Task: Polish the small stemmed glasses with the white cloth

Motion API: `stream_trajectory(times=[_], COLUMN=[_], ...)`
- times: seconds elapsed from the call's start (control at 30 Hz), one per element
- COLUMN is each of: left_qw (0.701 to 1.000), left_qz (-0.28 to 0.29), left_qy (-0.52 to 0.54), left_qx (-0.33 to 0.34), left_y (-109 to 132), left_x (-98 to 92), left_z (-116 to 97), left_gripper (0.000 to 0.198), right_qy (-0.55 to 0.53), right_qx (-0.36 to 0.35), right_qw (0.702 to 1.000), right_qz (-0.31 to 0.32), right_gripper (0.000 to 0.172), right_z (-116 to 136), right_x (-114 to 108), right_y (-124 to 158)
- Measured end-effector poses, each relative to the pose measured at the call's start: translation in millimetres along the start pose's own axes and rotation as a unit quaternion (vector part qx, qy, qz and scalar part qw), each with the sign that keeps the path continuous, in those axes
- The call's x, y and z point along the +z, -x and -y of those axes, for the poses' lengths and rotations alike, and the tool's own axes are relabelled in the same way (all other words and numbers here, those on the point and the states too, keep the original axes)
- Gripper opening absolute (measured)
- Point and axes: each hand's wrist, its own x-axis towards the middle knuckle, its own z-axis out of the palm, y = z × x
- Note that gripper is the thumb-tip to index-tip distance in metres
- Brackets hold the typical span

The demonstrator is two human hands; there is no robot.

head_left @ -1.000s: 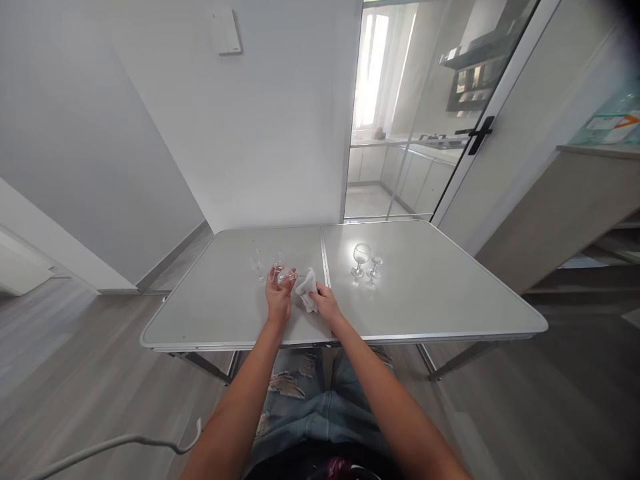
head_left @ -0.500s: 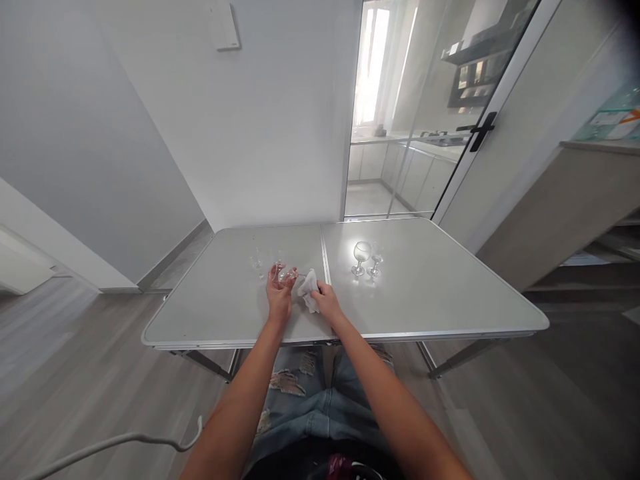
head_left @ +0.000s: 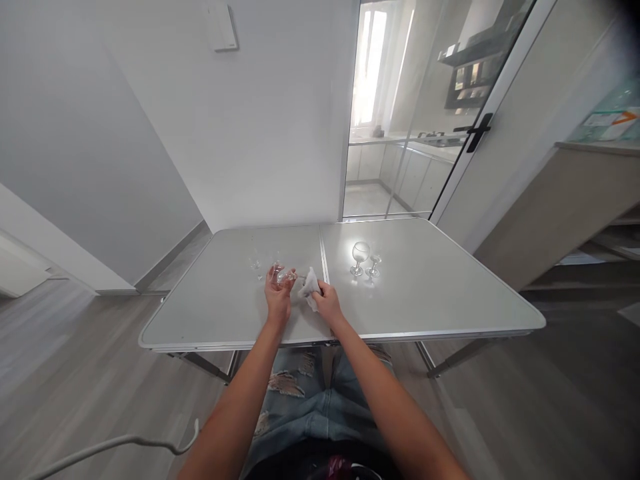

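Note:
My left hand (head_left: 278,293) is closed around the bowl of a clear stemmed glass (head_left: 286,275), which lies tilted on its side with its stem toward the right. In my right hand (head_left: 327,301) a crumpled white cloth (head_left: 309,289) is pinched, held at the stem end of the glass. The foot of that glass is hidden by the cloth. Both hands are above the near middle of the grey table (head_left: 425,293). Left of my left hand stands another clear glass (head_left: 257,265), faint against the tabletop.
Right of the table's centre seam, a round-bowled wine glass (head_left: 361,253) stands beside a smaller stemmed glass (head_left: 374,264). Behind the table are a wall and a glass door (head_left: 400,133) with a black handle (head_left: 480,132). A white cable (head_left: 125,440) curves at lower left.
The view has shifted very slightly. Both hands keep their hold on the glass and cloth, with hardly any visible movement.

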Motion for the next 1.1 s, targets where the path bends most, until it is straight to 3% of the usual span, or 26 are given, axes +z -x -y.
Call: stream_trajectory(times=[0.13,0.3,0.33,0.47,0.5,0.6,0.67,0.8,0.9,1.1], left_qw=[1.0,0.999,0.999,0.999,0.998,0.998,0.998,0.998,0.997,0.99], left_qz=[-0.02,-0.019,-0.015,-0.005,-0.005,-0.007,-0.008,0.003,0.024,0.089], left_qy=[-0.009,-0.027,-0.033,-0.053,-0.057,-0.065,-0.069,-0.067,-0.068,-0.103], left_qx=[0.001,-0.001,-0.003,-0.009,-0.009,-0.011,-0.011,-0.01,-0.009,-0.039], left_y=[-0.5,-0.4,-0.4,0.0,0.2,0.7,0.9,-0.3,-1.5,2.0], left_x=[-2.9,-3.5,-3.5,-3.9,-4.0,-3.8,-3.4,-3.9,-5.1,-4.5], left_z=[0.1,2.6,2.4,-0.3,-1.0,-2.1,-2.2,-0.8,1.7,7.0], left_gripper=[0.061,0.062,0.065,0.077,0.076,0.071,0.071,0.074,0.077,0.082], right_qy=[-0.031,-0.159,-0.174,-0.194,-0.198,-0.203,-0.172,-0.073,-0.021,0.1], right_qx=[0.023,0.013,0.01,0.005,0.01,0.027,0.018,0.004,-0.016,-0.051], right_qw=[0.999,0.986,0.984,0.981,0.98,0.976,0.983,0.997,0.999,0.993], right_qz=[-0.031,-0.052,-0.042,0.004,0.025,0.071,0.057,0.004,0.026,0.029], right_gripper=[0.019,0.066,0.065,0.021,0.019,0.041,0.05,0.033,0.039,0.023], right_z=[2.9,14.7,16.6,17.9,17.2,16.0,16.7,17.3,14.0,13.9], right_x=[-3.2,-6.8,-7.7,-10.8,-10.9,-8.9,-7.1,-3.4,1.5,5.9], right_y=[4.9,10.1,10.7,12.2,12.4,12.1,10.8,8.7,8.5,6.4])
